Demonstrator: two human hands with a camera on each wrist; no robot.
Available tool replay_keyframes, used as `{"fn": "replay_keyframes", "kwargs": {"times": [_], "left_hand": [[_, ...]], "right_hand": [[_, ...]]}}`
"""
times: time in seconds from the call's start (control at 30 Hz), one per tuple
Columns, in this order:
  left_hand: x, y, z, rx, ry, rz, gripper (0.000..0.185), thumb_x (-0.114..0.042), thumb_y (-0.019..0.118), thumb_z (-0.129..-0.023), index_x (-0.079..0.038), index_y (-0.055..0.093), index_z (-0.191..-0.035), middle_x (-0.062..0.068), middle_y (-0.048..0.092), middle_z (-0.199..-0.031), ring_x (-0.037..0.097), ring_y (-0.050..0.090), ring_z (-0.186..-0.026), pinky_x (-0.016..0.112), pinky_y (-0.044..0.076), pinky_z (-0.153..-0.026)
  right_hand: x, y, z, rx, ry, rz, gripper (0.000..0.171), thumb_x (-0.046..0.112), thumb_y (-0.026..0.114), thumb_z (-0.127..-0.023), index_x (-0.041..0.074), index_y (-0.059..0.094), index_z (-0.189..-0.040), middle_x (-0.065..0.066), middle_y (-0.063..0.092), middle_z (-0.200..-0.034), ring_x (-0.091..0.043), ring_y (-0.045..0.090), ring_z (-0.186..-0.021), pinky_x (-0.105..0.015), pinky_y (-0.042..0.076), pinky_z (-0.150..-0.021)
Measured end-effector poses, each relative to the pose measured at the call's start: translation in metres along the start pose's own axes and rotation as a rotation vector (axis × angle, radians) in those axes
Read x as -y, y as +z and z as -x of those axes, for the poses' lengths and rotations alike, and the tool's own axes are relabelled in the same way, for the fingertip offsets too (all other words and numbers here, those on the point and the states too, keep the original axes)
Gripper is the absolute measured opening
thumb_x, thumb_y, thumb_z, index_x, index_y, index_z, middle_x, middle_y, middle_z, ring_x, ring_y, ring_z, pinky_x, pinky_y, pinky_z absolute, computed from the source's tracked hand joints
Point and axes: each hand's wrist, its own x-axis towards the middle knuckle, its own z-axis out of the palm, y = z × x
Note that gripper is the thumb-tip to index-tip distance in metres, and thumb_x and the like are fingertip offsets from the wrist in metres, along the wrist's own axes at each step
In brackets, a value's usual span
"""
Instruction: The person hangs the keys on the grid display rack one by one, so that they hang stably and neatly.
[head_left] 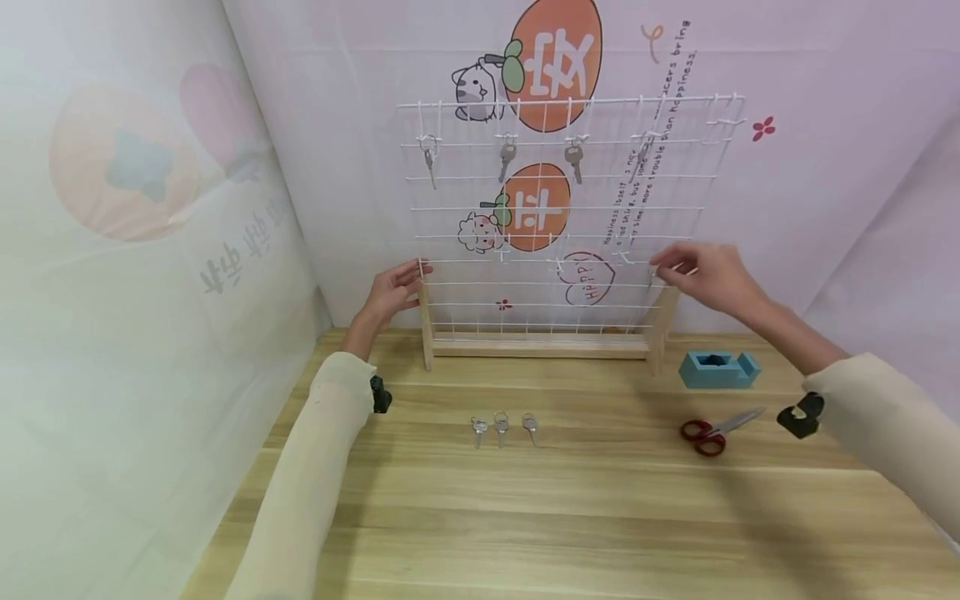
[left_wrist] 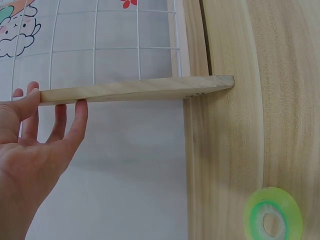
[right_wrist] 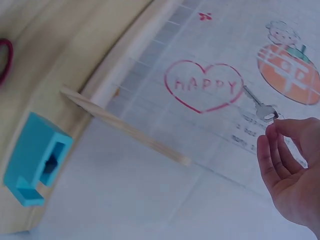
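White wire grid [head_left: 592, 208] stands in your head view; left wrist view, your edge-cropped left hand [left_wrist: 32, 155] pinches its wooden upright [left_wrist: 135, 90]; right wrist view, your right hand [right_wrist: 295, 172] pinches a key [right_wrist: 264, 109], gripped end obscured, before the grid.

Bright diffuse light, soft shadow on tbl [head_left: 585, 517], R-wrist cam slightly blurry

Left arm [head_left: 311, 467], right arm [head_left: 892, 425] stretched forward; left fingers [left_wrist: 79, 120] spread, right fingers [right_wrist: 273, 145] pinched together.

Room runs between tabletop keys [head_left: 501, 428] and scissors [head_left: 717, 431], wire grid [head_left: 558, 208] blocking behind
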Motion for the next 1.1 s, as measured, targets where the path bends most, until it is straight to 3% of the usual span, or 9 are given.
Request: {"fn": "replay_keyframes", "kwargs": {"times": [0.13, 0.3, 0.37, 0.43, 0.5, 0.63, 0.8, 1.1], "left_hand": [[-0.001, -0.001, 0.001, 0.014, 0.005, 0.006, 0.05, -0.002, 0.05, -0.109, -0.016, 0.048, -0.157, 0.008, 0.055, -0.153, 0.029, 0.045, -0.146, 0.057, 0.044, -0.113], [-0.001, -0.001, 0.001, 0.013, 0.001, 0.013, 0.051, -0.002, 0.051, -0.109, -0.016, 0.047, -0.157, 0.008, 0.054, -0.154, 0.029, 0.043, -0.148, 0.057, 0.044, -0.113], [-0.001, -0.001, 0.002, 0.008, -0.003, 0.01, 0.051, -0.002, 0.051, -0.108, -0.016, 0.048, -0.157, 0.007, 0.054, -0.154, 0.029, 0.043, -0.148, 0.057, 0.044, -0.113], [-0.001, -0.001, 0.003, 0.005, -0.002, 0.003, 0.05, -0.002, 0.052, -0.108, -0.015, 0.049, -0.156, 0.007, 0.055, -0.154, 0.029, 0.044, -0.147, 0.056, 0.045, -0.112], [-0.001, -0.001, 0.003, 0.008, 0.007, -0.001, 0.049, -0.001, 0.052, -0.108, -0.014, 0.049, -0.156, 0.007, 0.056, -0.153, 0.03, 0.045, -0.147, 0.056, 0.046, -0.111], [-0.004, 0.001, 0.005, 0.008, 0.016, -0.008, 0.049, 0.0, 0.052, -0.108, -0.012, 0.05, -0.155, 0.008, 0.056, -0.152, 0.031, 0.046, -0.145, 0.056, 0.047, -0.11], [-0.003, 0.0, 0.003, 0.007, 0.015, -0.004, 0.049, -0.002, 0.052, -0.108, -0.014, 0.049, -0.156, 0.008, 0.056, -0.152, 0.029, 0.046, -0.145, 0.055, 0.047, -0.111], [0.0, 0.0, 0.002, 0.001, 0.005, -0.014, 0.047, -0.004, 0.053, -0.108, -0.015, 0.052, -0.154, 0.006, 0.058, -0.15, 0.027, 0.049, -0.144, 0.054, 0.048, -0.11]], "right_hand": [[0.006, -0.024, -0.008, -0.06, 0.012, 0.018, 0.015, 0.004, 0.072, -0.097, 0.001, 0.075, -0.112, -0.021, 0.077, -0.1, -0.028, 0.074, -0.08, -0.005, 0.046, -0.06], [0.012, -0.054, -0.02, -0.154, 0.043, 0.002, 0.02, 0.011, 0.07, -0.1, 0.002, 0.074, -0.118, -0.023, 0.076, -0.106, 0.01, 0.062, -0.072, -0.004, 0.046, -0.058], [0.014, -0.065, -0.025, -0.197, 0.059, -0.015, 0.022, 0.013, 0.07, -0.1, 0.002, 0.074, -0.119, -0.022, 0.076, -0.107, 0.019, 0.056, -0.071, -0.003, 0.046, -0.059], [0.016, -0.075, -0.029, -0.242, 0.077, -0.036, 0.024, 0.014, 0.07, -0.1, 0.002, 0.074, -0.12, -0.012, 0.078, -0.104, 0.02, 0.056, -0.071, -0.002, 0.046, -0.06], [0.018, -0.085, -0.032, -0.284, 0.098, -0.066, 0.026, 0.015, 0.07, -0.1, 0.001, 0.074, -0.122, 0.006, 0.077, -0.096, 0.018, 0.058, -0.07, -0.001, 0.046, -0.061], [0.021, -0.103, -0.04, -0.37, 0.127, -0.122, 0.029, 0.016, 0.07, -0.1, 0.0, 0.073, -0.123, 0.036, 0.06, -0.086, 0.017, 0.059, -0.07, 0.0, 0.045, -0.061], [0.024, -0.117, -0.047, -0.451, 0.158, -0.186, 0.03, 0.017, 0.07, -0.099, 0.002, 0.073, -0.125, 0.039, 0.06, -0.084, 0.017, 0.06, -0.069, 0.0, 0.045, -0.061], [0.017, -0.123, -0.055, -0.462, 0.227, -0.22, 0.031, 0.018, 0.069, -0.099, 0.005, 0.073, -0.127, 0.034, 0.065, -0.089, 0.017, 0.061, -0.069, 0.001, 0.047, -0.065]]}}
